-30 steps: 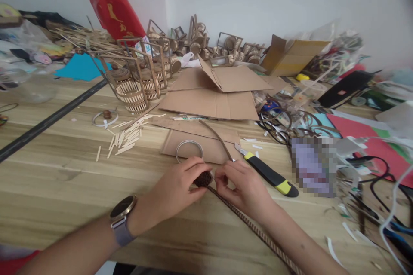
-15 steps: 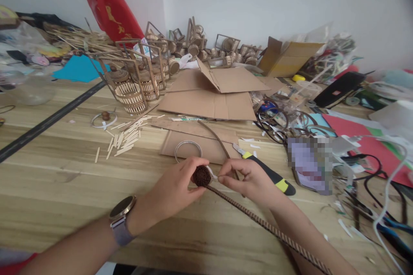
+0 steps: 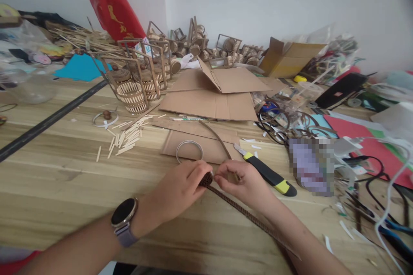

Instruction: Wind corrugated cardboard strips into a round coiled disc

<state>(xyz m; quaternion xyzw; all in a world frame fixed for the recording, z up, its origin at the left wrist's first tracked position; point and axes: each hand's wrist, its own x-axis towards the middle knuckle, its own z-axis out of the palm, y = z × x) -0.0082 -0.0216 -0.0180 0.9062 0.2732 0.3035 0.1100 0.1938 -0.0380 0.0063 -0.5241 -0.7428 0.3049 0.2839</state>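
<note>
A dark brown corrugated strip, wound at one end into a tight coil (image 3: pixel 206 179), is gripped by my left hand (image 3: pixel 185 182), whose fingers now cover most of the coil. The strip's loose tail (image 3: pixel 240 208) runs down to the right, passing beneath my right forearm. Close beside the coil, my right hand (image 3: pixel 243 180) is pinched; a small pale bit of strip shows at its fingertips, mostly hidden. Just beyond my left hand a pale ring (image 3: pixel 189 151) lies on a flat cardboard piece (image 3: pixel 171 144). A utility knife (image 3: pixel 267 174) with its blade out lies beyond my right hand.
Small slatted baskets (image 3: pixel 132 96) stand at the back left, near scattered wooden sticks (image 3: pixel 129 139). Folded cardboard (image 3: pixel 209 105) lies ahead. At right are a blurred-out phone (image 3: pixel 309 167), cables and a black speaker (image 3: pixel 340 90). A black bar (image 3: pixel 54 118) crosses the left side.
My left hand has turned over the coil, so its round spiral face no longer shows. The pale strip between coil and right fingertips looks shorter. The tail has swung slightly downward.
</note>
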